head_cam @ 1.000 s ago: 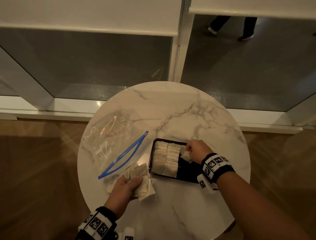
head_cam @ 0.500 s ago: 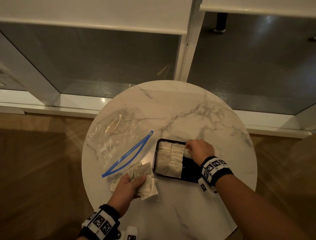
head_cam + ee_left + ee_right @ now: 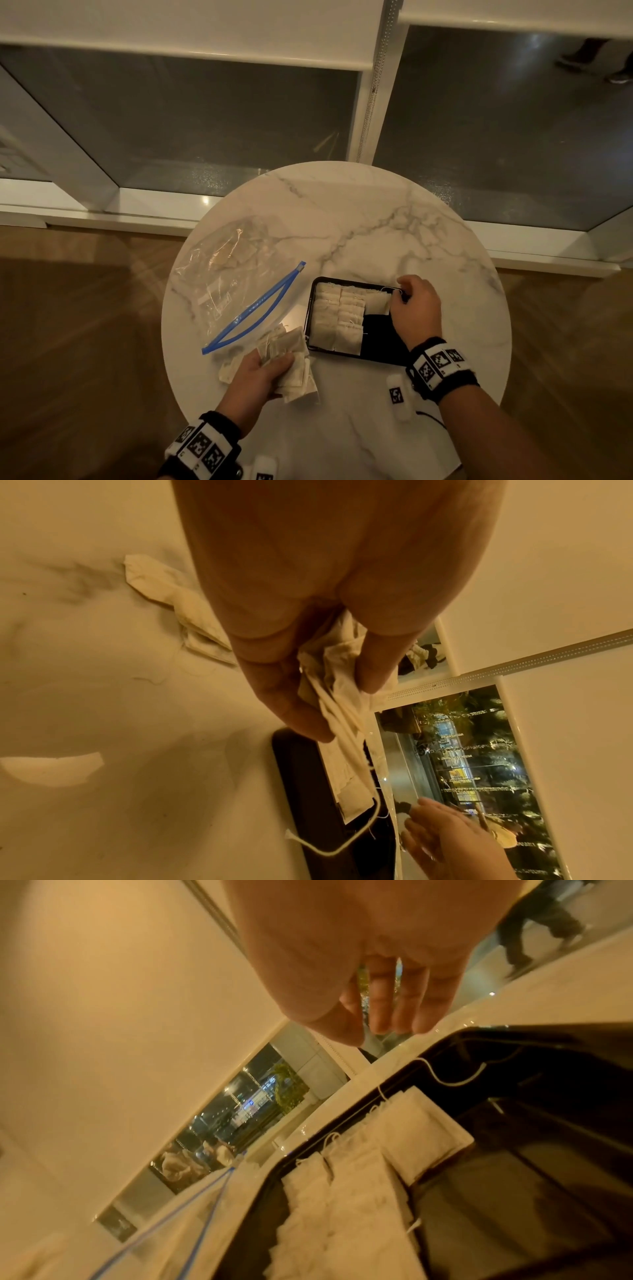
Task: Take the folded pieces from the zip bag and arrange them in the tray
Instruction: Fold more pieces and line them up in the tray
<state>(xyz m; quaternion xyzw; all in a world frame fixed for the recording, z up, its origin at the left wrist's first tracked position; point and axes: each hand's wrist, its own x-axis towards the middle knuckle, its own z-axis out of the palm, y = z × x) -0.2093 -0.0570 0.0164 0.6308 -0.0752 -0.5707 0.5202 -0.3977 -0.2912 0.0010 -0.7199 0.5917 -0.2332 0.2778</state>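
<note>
Our right hand (image 3: pixel 414 310) hovers at the far right of the tray (image 3: pixel 383 358), fingers loosely extended and holding nothing, beside the newest piece (image 3: pixel 376 303), which lies flat at the head of a third column; we judge it has just been let go. Our left hand (image 3: pixel 263 375) grips a bundle of folded pieces (image 3: pixel 291 363) near the front of the tabletop (image 3: pixel 376 222), thumb curled over them, presumably kept close so the right hand can draw from it one at a time. Two filled columns (image 3: pixel 337 318) run from the far rim toward us, pieces overlapping like shingles, each with its long axis across the column. The right part of the tray shows bare black. The zip bag (image 3: pixel 233 281) lies open at the left, its blue strip (image 3: pixel 253 306) aimed diagonally toward the bundle.
</note>
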